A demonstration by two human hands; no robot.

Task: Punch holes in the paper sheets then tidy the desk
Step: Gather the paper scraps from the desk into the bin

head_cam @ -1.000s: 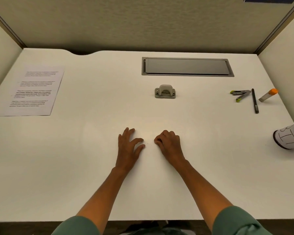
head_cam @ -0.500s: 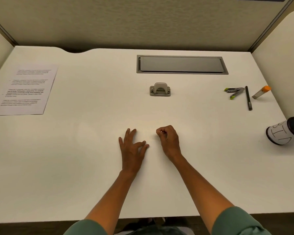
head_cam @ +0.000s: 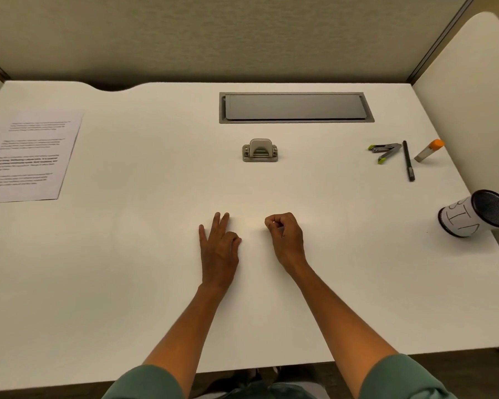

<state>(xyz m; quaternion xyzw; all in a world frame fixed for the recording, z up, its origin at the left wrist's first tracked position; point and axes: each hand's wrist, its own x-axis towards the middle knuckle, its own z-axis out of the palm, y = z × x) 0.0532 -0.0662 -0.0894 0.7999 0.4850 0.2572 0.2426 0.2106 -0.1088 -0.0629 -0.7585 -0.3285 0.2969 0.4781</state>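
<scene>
We record our left hand lying flat on the white worktop, fingers straight, its grip apart. Our right hand rests just beside it, fingers curled into a fist, grip together on nothing. Hole punch: beyond both hands, untouched. Paper sheets: far left. Mesh cup: tipped on its side at right; contents cannot be told.
</scene>
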